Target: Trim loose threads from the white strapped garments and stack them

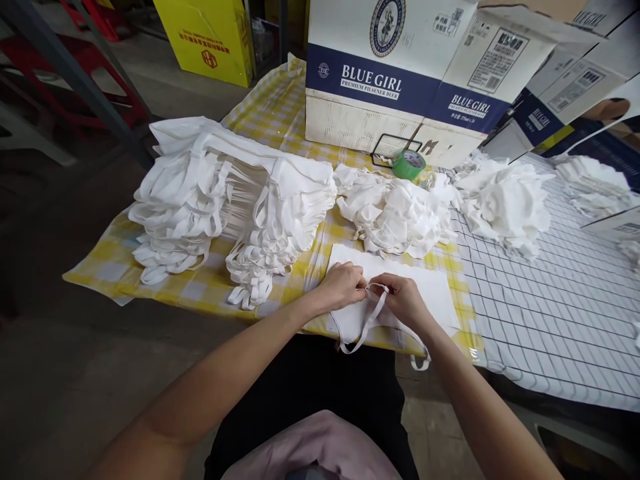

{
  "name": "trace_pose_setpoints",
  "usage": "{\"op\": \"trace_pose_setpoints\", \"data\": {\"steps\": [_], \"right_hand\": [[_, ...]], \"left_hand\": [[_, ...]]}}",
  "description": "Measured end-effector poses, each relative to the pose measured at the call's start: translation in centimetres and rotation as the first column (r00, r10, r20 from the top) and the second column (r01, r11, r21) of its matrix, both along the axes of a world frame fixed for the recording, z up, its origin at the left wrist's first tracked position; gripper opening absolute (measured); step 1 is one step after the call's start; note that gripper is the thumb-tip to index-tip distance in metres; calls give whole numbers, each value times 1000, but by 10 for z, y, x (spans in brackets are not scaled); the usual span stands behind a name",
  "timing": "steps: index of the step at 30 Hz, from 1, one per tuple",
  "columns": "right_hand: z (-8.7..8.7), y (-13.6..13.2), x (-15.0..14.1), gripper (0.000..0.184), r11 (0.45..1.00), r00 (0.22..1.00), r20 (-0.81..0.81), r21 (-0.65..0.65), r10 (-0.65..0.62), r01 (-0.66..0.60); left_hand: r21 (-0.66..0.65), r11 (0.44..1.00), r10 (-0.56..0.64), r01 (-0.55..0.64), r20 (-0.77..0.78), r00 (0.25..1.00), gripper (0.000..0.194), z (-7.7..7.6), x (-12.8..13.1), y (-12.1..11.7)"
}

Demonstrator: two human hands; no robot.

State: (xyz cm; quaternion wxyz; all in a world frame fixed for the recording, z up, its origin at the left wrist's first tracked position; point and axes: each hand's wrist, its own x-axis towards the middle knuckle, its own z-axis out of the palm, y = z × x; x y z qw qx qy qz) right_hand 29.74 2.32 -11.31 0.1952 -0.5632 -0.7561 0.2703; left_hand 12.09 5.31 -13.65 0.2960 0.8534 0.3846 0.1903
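A flat white fabric piece [425, 287] with narrow straps lies at the front edge of the table. Over it, my left hand [345, 285] and my right hand [400, 297] are close together, fingers pinched. Between them runs a thin white strap [373, 317], which loops down over the fabric and past the table edge. My left fingertips press on the strap's end beside the right fingers. The exact grip of the fingertips is partly hidden. Left of my hands hangs a thick stack of white strapped pieces [280, 180]. Behind the fabric lies a crumpled white pile [400, 210].
A Blue Girl beer carton [370, 113] stands at the back, with a green tape roll [409, 164] before it. More white cloth [505, 200] sits on the striped cover [540, 320] to the right. A yellow box [205, 40] and red stool [75, 80] are beyond the table.
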Motion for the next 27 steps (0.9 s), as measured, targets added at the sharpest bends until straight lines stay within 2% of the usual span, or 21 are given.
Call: {"op": "trace_pose_setpoints", "data": {"steps": [4, 9, 16, 19, 22, 24, 27], "right_hand": [[2, -6, -2, 18, 990, 992, 120, 130, 41, -57], [-1, -12, -1, 27, 972, 962, 268, 212, 43, -102], [-8, -20, 10, 26, 961, 963, 267, 256, 31, -102], [-8, -29, 11, 22, 974, 985, 171, 222, -5, -34], [-9, -41, 5, 26, 990, 993, -61, 98, -97, 102], [-9, -49, -1, 29, 980, 942, -272, -57, -197, 188], [-4, -58, -11, 30, 922, 775, -520, -324, -360, 211]], "left_hand": [[17, 1000, 3, -4, 25, 1000, 17, -1, 0, 0], [-9, 1000, 6, -5, 78, 997, 14, -2, 0, 0], [-58, 998, 31, -23, 128, 991, 11, 0, 0, -1], [-69, 998, 11, -2, 124, 992, 12, 3, -2, -1], [-74, 995, -63, 71, 110, 992, 15, 7, -7, 1], [-87, 989, -109, 116, 81, 991, 16, 9, -11, 2], [-112, 980, -162, 165, 30, 986, 18, 14, -14, 3]]}}
